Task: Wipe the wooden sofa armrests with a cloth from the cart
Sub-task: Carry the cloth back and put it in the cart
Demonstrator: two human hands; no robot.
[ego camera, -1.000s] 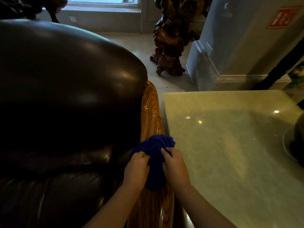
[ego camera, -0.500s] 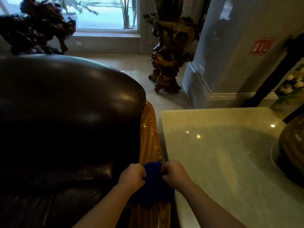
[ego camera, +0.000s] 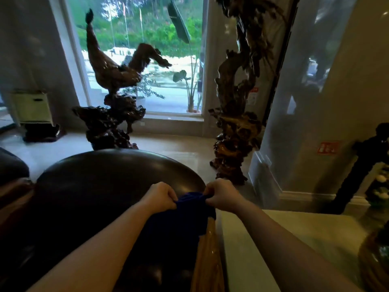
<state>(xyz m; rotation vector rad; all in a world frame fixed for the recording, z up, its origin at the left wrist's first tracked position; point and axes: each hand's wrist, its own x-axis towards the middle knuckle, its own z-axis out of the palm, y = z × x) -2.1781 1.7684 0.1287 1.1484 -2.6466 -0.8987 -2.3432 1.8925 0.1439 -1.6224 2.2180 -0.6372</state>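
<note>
A dark blue cloth (ego camera: 181, 220) hangs between my two hands above the sofa. My left hand (ego camera: 161, 196) pinches its left top edge and my right hand (ego camera: 221, 194) pinches its right top edge, so the cloth is lifted and spread. Below it runs the striped wooden armrest (ego camera: 207, 260), a narrow glossy band along the right side of the dark leather sofa (ego camera: 101, 186). The cloth covers the far part of the armrest.
A pale stone side table (ego camera: 284, 239) abuts the armrest on the right. Two dark carved wood sculptures (ego camera: 111, 98) (ego camera: 237, 127) stand on the floor before a large window. A grey pillar (ego camera: 315, 123) rises at the right; a round wooden object (ego camera: 376, 262) sits on the table.
Both hands have lifted the cloth off the armrest and pulled it apart between them. The view has tilted upward, showing the window and sculptures.
</note>
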